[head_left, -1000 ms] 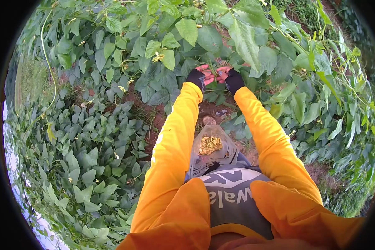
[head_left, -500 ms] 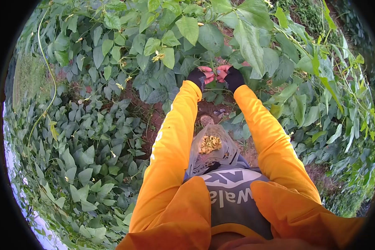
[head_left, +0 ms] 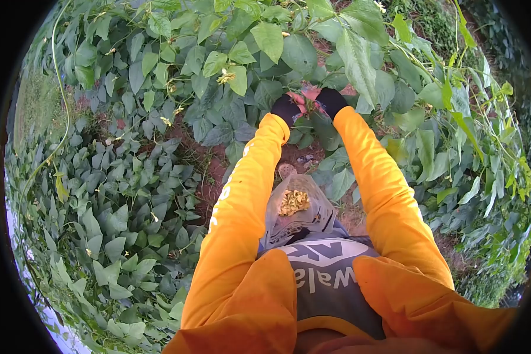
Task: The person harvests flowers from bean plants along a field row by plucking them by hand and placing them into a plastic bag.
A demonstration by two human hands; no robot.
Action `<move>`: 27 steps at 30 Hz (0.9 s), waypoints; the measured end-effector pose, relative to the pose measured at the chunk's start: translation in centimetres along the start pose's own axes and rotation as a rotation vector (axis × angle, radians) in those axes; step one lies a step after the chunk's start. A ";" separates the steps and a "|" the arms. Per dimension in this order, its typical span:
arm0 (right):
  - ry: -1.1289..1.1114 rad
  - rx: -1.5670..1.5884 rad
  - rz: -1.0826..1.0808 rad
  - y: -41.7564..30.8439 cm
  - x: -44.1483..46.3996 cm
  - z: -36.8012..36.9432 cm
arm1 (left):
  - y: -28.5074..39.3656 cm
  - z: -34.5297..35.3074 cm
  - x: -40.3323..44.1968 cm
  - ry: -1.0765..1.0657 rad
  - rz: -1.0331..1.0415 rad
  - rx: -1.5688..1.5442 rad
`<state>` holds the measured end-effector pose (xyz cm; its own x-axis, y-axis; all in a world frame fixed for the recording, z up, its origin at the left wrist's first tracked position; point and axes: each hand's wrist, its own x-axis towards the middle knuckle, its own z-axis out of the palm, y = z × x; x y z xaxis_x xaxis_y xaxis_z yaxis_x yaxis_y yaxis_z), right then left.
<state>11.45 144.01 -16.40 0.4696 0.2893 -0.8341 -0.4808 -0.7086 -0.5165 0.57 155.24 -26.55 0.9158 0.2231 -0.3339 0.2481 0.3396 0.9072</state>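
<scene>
My left hand (head_left: 290, 107), in a dark fingerless glove, is among the leaves at upper centre, its bare fingers bent inward. Close beside it on the right is my right hand (head_left: 324, 102), gloved the same way, with its fingers turned toward the left one. The fingertips meet around a plant stem, but leaves and blur hide what they hold. Below the hands, a clear plastic bag (head_left: 315, 206) hangs open at my waist. Inside it lies a pile of yellowish flowers or pods (head_left: 294, 202).
Dense leafy vines (head_left: 124, 236) surround me on both sides and ahead. A long thin stem (head_left: 65, 100) curves down the left. Reddish soil (head_left: 215, 171) shows between the plants, and a shoe tip (head_left: 287, 171) appears beyond the bag.
Both hands have pushed slightly up and deeper into the leaves, their fingers now less visible. Leaves below my right hand have shifted. The bag sits slightly further left.
</scene>
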 end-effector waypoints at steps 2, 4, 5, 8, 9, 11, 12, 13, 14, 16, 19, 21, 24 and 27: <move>-0.232 -0.106 -0.567 2.3 2.8 0.1 | 1.1 0.8 -0.8 0.050 0.031 0.086; -0.086 0.014 -0.562 2.8 1.2 0.8 | 1.9 1.3 -1.5 0.102 0.061 0.171; -0.067 -0.014 -0.475 2.1 -0.4 0.5 | 2.1 1.5 -1.8 0.108 0.077 0.215; -0.065 0.023 -0.387 2.6 -1.1 0.0 | 1.8 2.1 -2.2 0.126 0.125 0.176; -0.082 0.087 -0.384 3.0 -1.0 -0.1 | 1.1 2.1 -2.1 0.139 0.157 0.094; -0.067 0.145 -0.373 3.9 -0.8 -0.3 | 0.0 1.5 -1.4 0.125 0.117 0.037; -0.053 0.205 -0.363 4.1 -1.1 -0.3 | 0.1 1.4 -1.3 0.111 0.076 -0.016; -0.051 0.205 -0.364 4.3 -1.5 -0.2 | 0.2 1.4 -1.3 0.110 0.077 -0.016; -0.058 0.274 -0.404 4.7 -1.9 -0.1 | 0.2 1.4 -1.3 0.107 0.065 -0.109; -0.068 0.341 -0.445 5.1 -2.9 -0.1 | 0.5 1.7 -1.3 0.106 0.054 -0.203; -0.114 0.403 -0.463 5.8 -4.8 -0.1 | 0.9 2.0 -1.4 0.181 -0.022 -0.278; -0.096 0.399 -0.483 6.5 -5.2 -0.1 | 1.7 1.7 -1.9 0.151 -0.044 -0.314; -0.085 0.382 -0.561 7.9 -5.3 -0.3 | 3.2 1.5 -2.9 0.191 -0.068 -0.367; -0.033 0.311 -0.622 8.7 -5.8 0.0 | 4.3 0.0 -4.5 0.202 0.044 -0.352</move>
<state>4.55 136.14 -16.04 0.7062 0.6048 -0.3681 -0.3221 -0.1885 -0.9277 -2.48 155.64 -21.16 0.8341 0.4074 -0.3718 0.0547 0.6096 0.7908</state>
